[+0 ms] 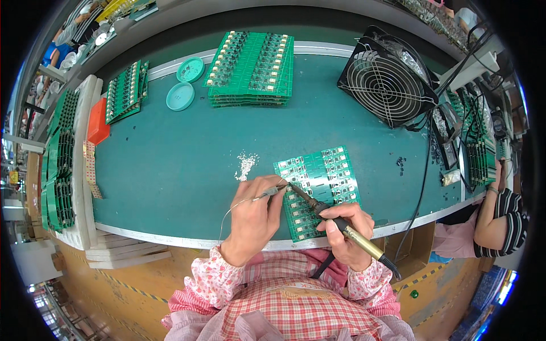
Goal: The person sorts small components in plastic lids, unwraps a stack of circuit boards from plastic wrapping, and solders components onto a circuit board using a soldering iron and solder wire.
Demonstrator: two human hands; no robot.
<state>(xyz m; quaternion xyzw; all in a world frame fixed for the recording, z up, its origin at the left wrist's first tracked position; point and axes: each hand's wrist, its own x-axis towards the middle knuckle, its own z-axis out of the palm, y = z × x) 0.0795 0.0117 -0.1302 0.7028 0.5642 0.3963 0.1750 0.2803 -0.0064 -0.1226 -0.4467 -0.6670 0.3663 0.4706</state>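
A green circuit board panel (318, 184) lies at the front edge of the table, with rows of small parts along it. My right hand (348, 227) is closed round a soldering iron (359, 241) with a brass-coloured handle section, its tip down at the panel's left row. My left hand (255, 213) is closed in a pinch beside that row, holding a thin solder wire (226, 217) that runs through a short grey sleeve (265, 194). The wire's end comes close to the iron's tip; whether they touch cannot be made out. Tiny pale parts (246, 165) lie scattered beyond my left hand.
Stacked circuit boards (250, 68) stand at the back, near two round turquoise dishes (180, 96). A black fan (389, 79) with a wire grille is at back right, its cable (424, 187) crossing the table. An orange box (98, 122) sits left. Another person's arm (490, 219) shows at right.
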